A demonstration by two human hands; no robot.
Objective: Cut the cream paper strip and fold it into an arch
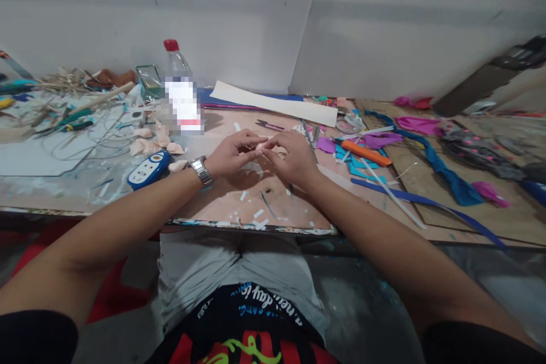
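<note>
Shirt (226, 318): white script lettering (273, 302) on the dark fabric appears to include "day". Adjacent blue and small white lettering: not reliably legible.

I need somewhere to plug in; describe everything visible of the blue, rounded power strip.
The blue, rounded power strip, apparently plastic, has a white face with dark socket holes, no plug visible. It lies face up, slanted, on the stained table, left of the silver metal wristwatch; the left hand isn't touching it.

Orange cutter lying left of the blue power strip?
No, the orange cutter lies at the right of the bench, well to the right of the blue power strip, with both hands between them.
</note>
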